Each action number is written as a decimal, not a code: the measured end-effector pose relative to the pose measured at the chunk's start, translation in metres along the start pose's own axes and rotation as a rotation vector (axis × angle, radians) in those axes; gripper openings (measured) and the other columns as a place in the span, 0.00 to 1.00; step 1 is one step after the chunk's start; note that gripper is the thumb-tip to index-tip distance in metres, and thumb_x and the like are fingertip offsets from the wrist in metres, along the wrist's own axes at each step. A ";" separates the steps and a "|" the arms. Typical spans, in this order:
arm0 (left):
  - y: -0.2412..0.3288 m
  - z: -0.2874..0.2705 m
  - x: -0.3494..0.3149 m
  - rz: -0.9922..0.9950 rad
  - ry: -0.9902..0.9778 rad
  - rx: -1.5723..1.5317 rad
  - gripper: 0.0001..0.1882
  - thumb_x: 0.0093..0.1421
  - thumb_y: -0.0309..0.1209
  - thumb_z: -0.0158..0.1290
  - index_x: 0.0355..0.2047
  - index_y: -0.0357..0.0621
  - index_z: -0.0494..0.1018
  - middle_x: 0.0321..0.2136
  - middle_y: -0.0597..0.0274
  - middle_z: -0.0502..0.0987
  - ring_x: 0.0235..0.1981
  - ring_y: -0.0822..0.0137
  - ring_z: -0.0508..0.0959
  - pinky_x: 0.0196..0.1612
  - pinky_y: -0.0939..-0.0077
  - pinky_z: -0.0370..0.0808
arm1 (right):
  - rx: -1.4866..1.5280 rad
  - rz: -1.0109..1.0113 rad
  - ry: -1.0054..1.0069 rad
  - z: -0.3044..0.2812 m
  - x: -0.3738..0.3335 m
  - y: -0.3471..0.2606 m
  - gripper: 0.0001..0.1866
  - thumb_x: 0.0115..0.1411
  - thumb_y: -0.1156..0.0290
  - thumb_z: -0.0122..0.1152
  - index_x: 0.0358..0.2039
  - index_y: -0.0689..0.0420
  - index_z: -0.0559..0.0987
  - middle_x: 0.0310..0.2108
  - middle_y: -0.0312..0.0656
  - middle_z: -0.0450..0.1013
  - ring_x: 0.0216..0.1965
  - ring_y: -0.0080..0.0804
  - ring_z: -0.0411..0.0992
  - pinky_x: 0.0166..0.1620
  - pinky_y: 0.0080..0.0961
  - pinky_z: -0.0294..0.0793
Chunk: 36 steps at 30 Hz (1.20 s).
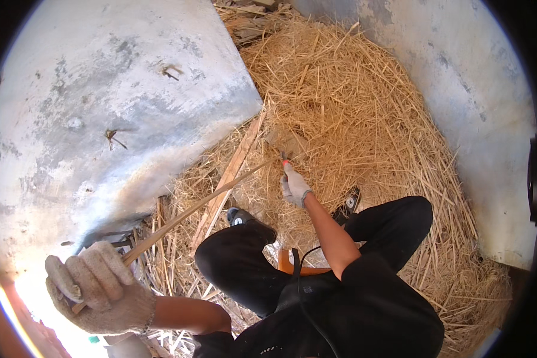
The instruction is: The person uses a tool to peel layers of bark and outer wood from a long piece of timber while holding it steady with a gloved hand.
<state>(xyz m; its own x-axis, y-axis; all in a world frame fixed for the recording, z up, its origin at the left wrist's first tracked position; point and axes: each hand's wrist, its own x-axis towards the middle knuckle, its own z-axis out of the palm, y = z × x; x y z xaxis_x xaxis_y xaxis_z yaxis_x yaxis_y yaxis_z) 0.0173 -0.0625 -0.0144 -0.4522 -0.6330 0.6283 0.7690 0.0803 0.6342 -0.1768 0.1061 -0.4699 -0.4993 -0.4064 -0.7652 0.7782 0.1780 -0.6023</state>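
Note:
A long, thin strip of bamboo or wood [188, 219] slants across the middle of the view, rising from lower left toward the centre. Its near end passes through my left hand [101, 289], which wears a pale knitted glove and has its fingers wrapped round it. At the strip's far end is my right hand [293, 187], gloved too and closed on a small tool [284, 159] with a red part and a dark tip. That tip meets or lies very close to the strip; its exact kind is too small to make out.
Shavings and straw-like strips [346, 101] cover the floor in a thick heap. A flat wooden plank [235, 161] lies on them beside a pale, worn wall [101, 71]. Another wall [459, 77] stands at right. Something orange [286, 261] shows between my legs.

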 end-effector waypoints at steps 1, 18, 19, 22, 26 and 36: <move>0.002 0.002 -0.003 -0.009 -0.001 -0.018 0.16 0.71 0.36 0.38 0.24 0.49 0.64 0.09 0.68 0.65 0.08 0.75 0.63 0.11 0.78 0.65 | 0.427 0.213 -0.216 0.008 -0.026 -0.005 0.31 0.71 0.38 0.40 0.26 0.54 0.71 0.12 0.31 0.58 0.14 0.28 0.61 0.19 0.29 0.62; 0.024 -0.001 -0.045 -0.127 -0.561 -0.155 0.20 0.69 0.38 0.42 0.21 0.44 0.70 0.09 0.61 0.71 0.08 0.67 0.73 0.18 0.67 0.80 | -1.128 -0.380 0.321 -0.033 -0.105 0.031 0.41 0.71 0.39 0.27 0.32 0.64 0.79 0.36 0.65 0.76 0.40 0.65 0.75 0.42 0.52 0.73; 0.021 0.007 -0.029 -0.123 -0.723 -0.165 0.20 0.68 0.38 0.42 0.20 0.44 0.69 0.08 0.61 0.71 0.08 0.67 0.73 0.17 0.67 0.80 | -1.166 -0.210 0.369 -0.057 -0.082 0.053 0.44 0.70 0.36 0.25 0.32 0.64 0.80 0.39 0.66 0.76 0.42 0.65 0.75 0.45 0.51 0.73; 0.019 0.001 -0.034 -0.111 -0.679 -0.149 0.23 0.68 0.39 0.42 0.17 0.44 0.70 0.08 0.62 0.71 0.07 0.68 0.72 0.16 0.68 0.80 | -0.924 -0.407 0.330 -0.019 -0.142 0.007 0.40 0.70 0.37 0.32 0.34 0.64 0.79 0.40 0.63 0.77 0.43 0.61 0.76 0.44 0.47 0.72; 0.020 -0.008 -0.038 -0.066 -0.552 -0.114 0.21 0.67 0.38 0.44 0.18 0.44 0.71 0.09 0.63 0.72 0.07 0.68 0.72 0.14 0.68 0.79 | -0.629 -0.867 -0.050 0.060 -0.261 -0.052 0.27 0.72 0.48 0.45 0.34 0.64 0.75 0.24 0.53 0.73 0.27 0.50 0.73 0.35 0.40 0.70; 0.031 0.010 -0.025 -0.200 -0.761 -0.141 0.20 0.65 0.35 0.45 0.16 0.42 0.71 0.11 0.60 0.74 0.10 0.65 0.75 0.20 0.63 0.82 | -1.096 -0.817 0.211 0.023 -0.187 -0.003 0.24 0.72 0.52 0.45 0.38 0.61 0.78 0.27 0.61 0.76 0.32 0.62 0.76 0.31 0.50 0.72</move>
<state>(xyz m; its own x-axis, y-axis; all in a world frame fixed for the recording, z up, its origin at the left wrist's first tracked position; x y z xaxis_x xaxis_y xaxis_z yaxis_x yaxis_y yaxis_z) 0.0486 -0.0363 -0.0059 -0.7326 0.0778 0.6762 0.6679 -0.1093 0.7362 -0.0770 0.1613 -0.3193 -0.7881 -0.6112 -0.0726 -0.4054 0.6042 -0.6860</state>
